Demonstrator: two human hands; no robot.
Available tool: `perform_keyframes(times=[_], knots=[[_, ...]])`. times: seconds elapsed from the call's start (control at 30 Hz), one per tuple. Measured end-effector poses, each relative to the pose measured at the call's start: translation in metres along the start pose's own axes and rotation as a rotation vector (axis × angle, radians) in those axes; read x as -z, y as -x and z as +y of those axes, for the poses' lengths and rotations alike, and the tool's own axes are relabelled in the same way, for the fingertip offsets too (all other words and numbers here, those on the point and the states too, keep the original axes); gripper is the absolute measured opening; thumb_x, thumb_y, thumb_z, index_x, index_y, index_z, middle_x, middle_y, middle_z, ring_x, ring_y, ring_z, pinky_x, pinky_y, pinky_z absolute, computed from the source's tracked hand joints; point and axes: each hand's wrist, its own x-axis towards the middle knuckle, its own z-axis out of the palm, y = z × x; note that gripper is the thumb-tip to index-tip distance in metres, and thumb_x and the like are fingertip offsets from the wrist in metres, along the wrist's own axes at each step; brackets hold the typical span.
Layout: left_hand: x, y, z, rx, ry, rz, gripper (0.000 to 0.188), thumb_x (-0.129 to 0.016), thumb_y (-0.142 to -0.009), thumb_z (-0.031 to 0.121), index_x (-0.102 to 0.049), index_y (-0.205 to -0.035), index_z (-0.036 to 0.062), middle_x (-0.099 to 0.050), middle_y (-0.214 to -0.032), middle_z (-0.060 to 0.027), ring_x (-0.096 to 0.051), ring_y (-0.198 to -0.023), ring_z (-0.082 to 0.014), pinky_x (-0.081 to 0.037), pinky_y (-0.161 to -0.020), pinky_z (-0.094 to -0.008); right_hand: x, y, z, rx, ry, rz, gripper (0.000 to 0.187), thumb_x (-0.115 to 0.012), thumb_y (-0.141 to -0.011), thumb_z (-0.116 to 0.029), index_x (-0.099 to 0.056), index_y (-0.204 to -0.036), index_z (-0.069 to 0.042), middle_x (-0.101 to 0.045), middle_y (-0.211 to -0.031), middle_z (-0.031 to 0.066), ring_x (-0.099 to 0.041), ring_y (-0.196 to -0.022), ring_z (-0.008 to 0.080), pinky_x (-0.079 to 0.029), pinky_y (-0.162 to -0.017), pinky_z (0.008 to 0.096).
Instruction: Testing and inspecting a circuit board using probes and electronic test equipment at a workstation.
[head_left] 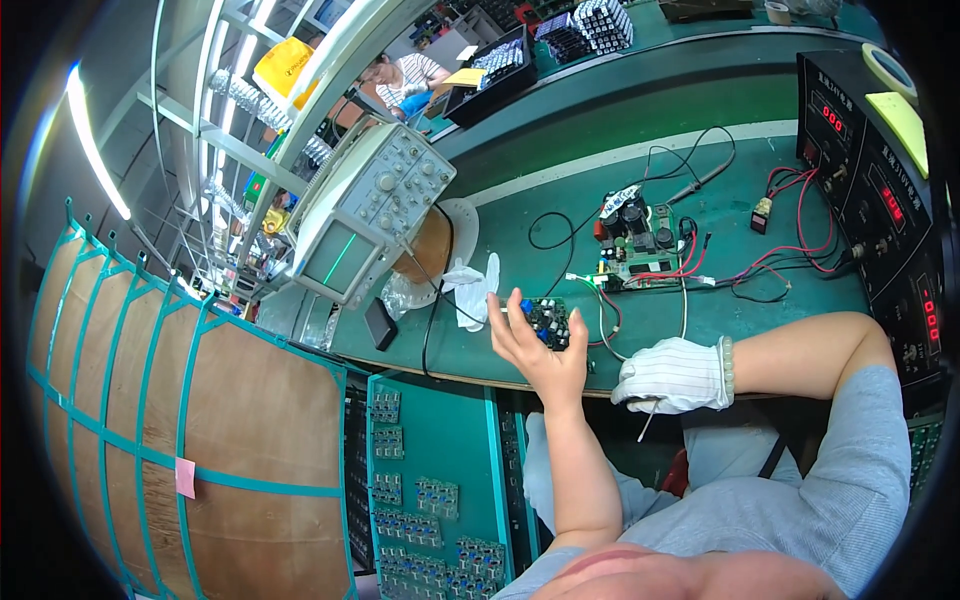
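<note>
My bare left hand [545, 365] is raised at the front edge of the green bench. A small green circuit board [548, 325] with blue and dark parts sits between its fingers and thumb, partly covered by them. My right hand [675, 377] wears a white striped glove and is closed on a thin stick-like tool [648, 422] with a pale tip pointing down. Its exact kind is unclear. Farther back lies a larger circuit board [637, 245] with tall dark components and red, black and white wires. An empty white glove [474, 292] rests left of my left hand.
An oscilloscope [370, 215] with a green trace stands at the left. Black power supplies [880, 200] with red displays line the right. A probe [690, 190] and cables cross the bench. Several small boards [410, 525] lie lower left. A person [405, 80] sits beyond.
</note>
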Motion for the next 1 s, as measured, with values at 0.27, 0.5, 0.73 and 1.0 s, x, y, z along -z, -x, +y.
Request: perform_keyframes(times=[0.27,0.5,0.73,1.0], knots=[[-0.001,0.000,-0.001,-0.015,0.002,0.001,0.075,-0.080,-0.082,0.028,-0.048,-0.146,0.0060,-0.031,-0.161,-0.0210,-0.034,-0.140,-0.0434,-0.030,-0.113,-0.0558,0.000,0.001,0.000,-0.005,-0.020,0.004,0.022,-0.067,-0.094,-0.027,-0.067,-0.113,-0.016,-0.064,-0.098,0.0074,-0.066,-0.088,0.0301,-0.056,-0.070,0.0440],[0.007,0.001,0.002,0.003,0.045,-0.015,0.077,-0.084,-0.081,0.030,-0.049,-0.146,0.0058,-0.030,-0.161,-0.0224,-0.032,-0.141,-0.0453,-0.031,-0.113,-0.0579,0.000,0.000,0.001,-0.019,-0.017,-0.004,0.022,-0.067,-0.093,-0.027,-0.068,-0.112,-0.016,-0.064,-0.098,0.0071,-0.066,-0.089,0.0298,-0.056,-0.070,0.0442],[0.016,0.004,0.003,0.000,0.045,-0.029,0.079,-0.082,-0.084,0.026,-0.043,-0.149,0.0049,-0.027,-0.162,-0.0238,-0.028,-0.148,-0.0434,-0.026,-0.118,-0.0563,0.001,-0.001,0.000,-0.034,-0.004,-0.028,0.022,-0.066,-0.093,-0.028,-0.068,-0.112,-0.016,-0.065,-0.100,0.0073,-0.066,-0.089,0.0301,-0.057,-0.072,0.0450],[0.024,0.008,0.000,-0.021,0.128,0.006,0.081,-0.086,-0.081,0.023,-0.044,-0.148,0.0052,-0.026,-0.160,-0.0229,-0.028,-0.147,-0.0427,-0.029,-0.117,-0.0555,0.004,-0.002,-0.002,-0.063,-0.024,-0.041,0.021,-0.065,-0.093,-0.027,-0.069,-0.111,-0.016,-0.065,-0.100,0.0078,-0.066,-0.090,0.0310,-0.056,-0.071,0.0457]])
